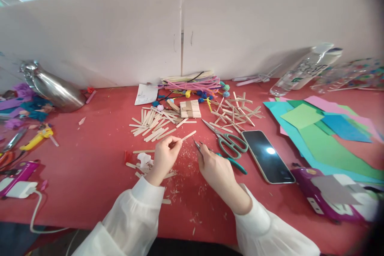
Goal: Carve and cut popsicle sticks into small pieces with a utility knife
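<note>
Pinched between the thumb and fingers of my left hand [166,157] is a wooden craft stick [189,135], its free end pointing up and to the right. My right hand [218,173] grips a pair of teal-handled pliers [240,166], whose jaws reach toward the stick without touching it. Grey-green scissors [232,146] lie just beyond my right hand. Loose craft sticks [151,122] are heaped ahead of my left hand, and a bundled stack of sticks [195,110] rests behind them. Wood shavings dot the red table between my hands.
A phone [268,157] lies right of the pliers, near coloured paper sheets [318,128] and a purple power strip [318,198]. Pipe cleaners [192,85] sit at the back. On the left are a metal jug [57,88] and a yellow glue gun [36,140]. Clear bottles [306,68] stand back right.
</note>
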